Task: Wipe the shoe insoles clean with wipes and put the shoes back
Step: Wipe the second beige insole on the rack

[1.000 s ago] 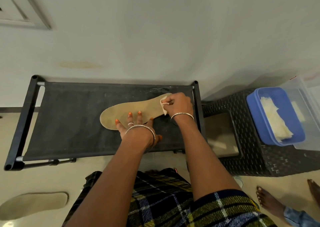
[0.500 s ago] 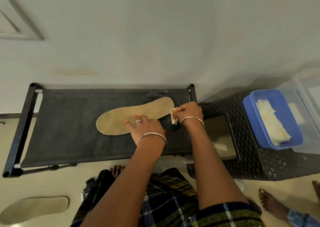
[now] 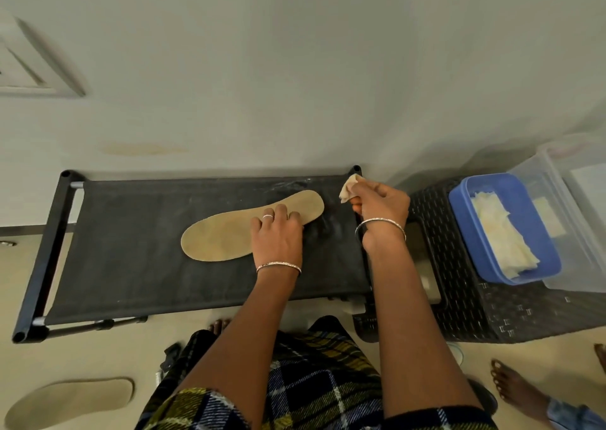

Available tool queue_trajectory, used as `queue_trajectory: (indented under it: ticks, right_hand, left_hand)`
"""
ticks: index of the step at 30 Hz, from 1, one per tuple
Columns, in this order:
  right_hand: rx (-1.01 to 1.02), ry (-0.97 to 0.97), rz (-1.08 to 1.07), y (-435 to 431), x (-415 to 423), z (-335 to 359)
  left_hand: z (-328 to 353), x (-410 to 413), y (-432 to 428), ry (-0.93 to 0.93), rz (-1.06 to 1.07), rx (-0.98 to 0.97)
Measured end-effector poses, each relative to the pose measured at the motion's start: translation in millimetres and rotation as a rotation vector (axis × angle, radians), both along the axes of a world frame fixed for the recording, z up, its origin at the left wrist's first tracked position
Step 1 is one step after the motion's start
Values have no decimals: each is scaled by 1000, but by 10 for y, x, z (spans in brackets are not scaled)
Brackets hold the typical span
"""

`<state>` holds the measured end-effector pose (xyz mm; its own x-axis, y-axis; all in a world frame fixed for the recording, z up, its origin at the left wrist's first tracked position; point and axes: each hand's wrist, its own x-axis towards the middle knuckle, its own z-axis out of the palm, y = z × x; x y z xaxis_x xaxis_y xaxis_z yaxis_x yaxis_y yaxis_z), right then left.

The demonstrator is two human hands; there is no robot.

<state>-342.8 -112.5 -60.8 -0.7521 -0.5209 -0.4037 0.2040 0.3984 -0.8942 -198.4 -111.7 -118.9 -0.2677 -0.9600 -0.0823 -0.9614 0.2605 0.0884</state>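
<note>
A tan insole [image 3: 226, 232] lies flat on the black fabric shelf of a low rack [image 3: 131, 265]. My left hand [image 3: 277, 232] rests on the insole's right half with its fingers curled over the far edge. My right hand [image 3: 382, 205] is off the insole, beyond its right tip near the rack's far right corner, and pinches a crumpled whitish wipe [image 3: 350, 188] that sticks up from the fingers. A second tan insole [image 3: 70, 401] lies on the floor at the lower left.
A dark woven stool [image 3: 459, 305] stands right of the rack. On it sits a blue tub [image 3: 459, 206] holding several wipes [image 3: 501, 232], beside a clear plastic box [image 3: 577, 219]. Another person's bare feet [image 3: 515, 387] are at the lower right. A wall runs behind the rack.
My right hand with the wipe has left the insole's right tip and moved up and to the right. My left hand has slid right along the insole and curled its fingers.
</note>
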Motion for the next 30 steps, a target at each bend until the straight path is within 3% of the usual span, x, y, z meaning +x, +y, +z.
queue_trajectory:
  ticks: [5, 9, 17, 25, 30]
  right_hand:
    - [-195, -83, -76, -74, 54, 349]
    - [-259, -188, -51, -43, 219, 634]
    - [-297, -441, 160, 477, 915, 1105]
    - [-268, -528, 382, 844, 1843, 1579]
    - [-188, -525, 545, 1110, 2444, 1845]
  left_hand:
    - [106, 5, 88, -3, -20, -13]
    - [336, 70, 178, 117, 97, 7]
    - [1040, 632, 562, 642, 451, 76]
    - [1528, 1668, 1248, 1143, 838, 135]
    - [1920, 2425, 1704, 1293, 1064, 84]
